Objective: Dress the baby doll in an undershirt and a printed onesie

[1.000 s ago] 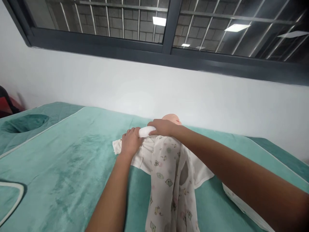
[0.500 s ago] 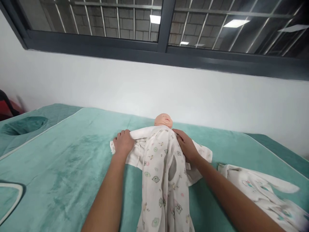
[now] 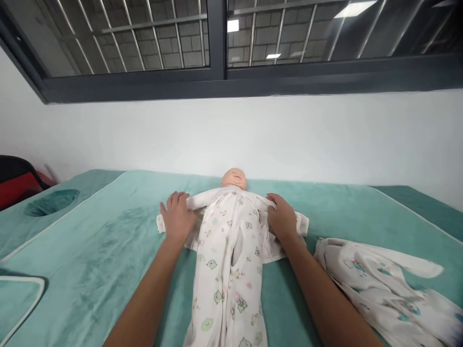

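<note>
A baby doll (image 3: 234, 178) lies on its back near the wall, only its head showing. A white baby romper (image 3: 227, 260) printed with small green and pink figures is spread over its body. Another white garment (image 3: 273, 248) sticks out from under the romper on both sides. My left hand (image 3: 178, 217) rests on the sleeve at the left, fingers stretched out and slightly apart. At the right shoulder, my right hand (image 3: 282, 217) has its fingers closed on the romper's edge.
Green plush covering (image 3: 119, 241) lies beneath everything. A second white printed garment (image 3: 379, 284) lies crumpled at the right. A round hole (image 3: 52, 202) opens at the far left, beside a black and red object (image 3: 20, 183). The white wall (image 3: 253, 135) borders the back.
My right hand has moved outward from near the doll's neck, drawing the romper's shoulder edge with it. My left hand's fingers are more spread. The view has shifted slightly.
</note>
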Demonstrator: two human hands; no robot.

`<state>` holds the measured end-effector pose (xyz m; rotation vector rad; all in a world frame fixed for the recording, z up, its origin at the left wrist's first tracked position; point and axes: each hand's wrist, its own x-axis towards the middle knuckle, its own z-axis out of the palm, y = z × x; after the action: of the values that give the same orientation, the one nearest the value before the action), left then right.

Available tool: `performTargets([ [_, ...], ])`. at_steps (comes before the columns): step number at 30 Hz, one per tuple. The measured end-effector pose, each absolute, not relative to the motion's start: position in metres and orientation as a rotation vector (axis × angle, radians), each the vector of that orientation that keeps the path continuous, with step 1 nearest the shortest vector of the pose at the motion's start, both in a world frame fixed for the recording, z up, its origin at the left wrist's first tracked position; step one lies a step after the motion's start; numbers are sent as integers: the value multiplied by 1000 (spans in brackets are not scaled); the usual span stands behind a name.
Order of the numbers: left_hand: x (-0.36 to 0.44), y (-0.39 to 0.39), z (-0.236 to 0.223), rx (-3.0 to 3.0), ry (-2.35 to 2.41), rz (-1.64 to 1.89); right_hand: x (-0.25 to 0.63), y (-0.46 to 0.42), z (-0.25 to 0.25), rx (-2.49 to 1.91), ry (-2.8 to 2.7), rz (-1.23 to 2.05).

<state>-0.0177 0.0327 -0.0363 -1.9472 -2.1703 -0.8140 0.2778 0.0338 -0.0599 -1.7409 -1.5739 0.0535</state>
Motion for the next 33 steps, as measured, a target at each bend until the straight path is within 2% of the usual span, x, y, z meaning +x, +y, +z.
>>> performTargets([
  [3, 27, 32, -5, -2268, -1988, -879, 280, 34, -57, -1811, -1567, 46],
  [7, 104, 45, 24, -2690, -1580, -191, 282, 32, -53, -1934, -1576, 27],
  [15, 183, 79, 11, -2723, -1503, 322, 289, 35, -55, -1930, -1607, 46],
  [22, 181, 84, 10, -2707, -1472, 386, 296, 37, -55, -1963, -1571, 181],
  [33, 114, 87, 54, -2650, -1514, 311, 311, 45, -64, -1685, -1241, 474],
])
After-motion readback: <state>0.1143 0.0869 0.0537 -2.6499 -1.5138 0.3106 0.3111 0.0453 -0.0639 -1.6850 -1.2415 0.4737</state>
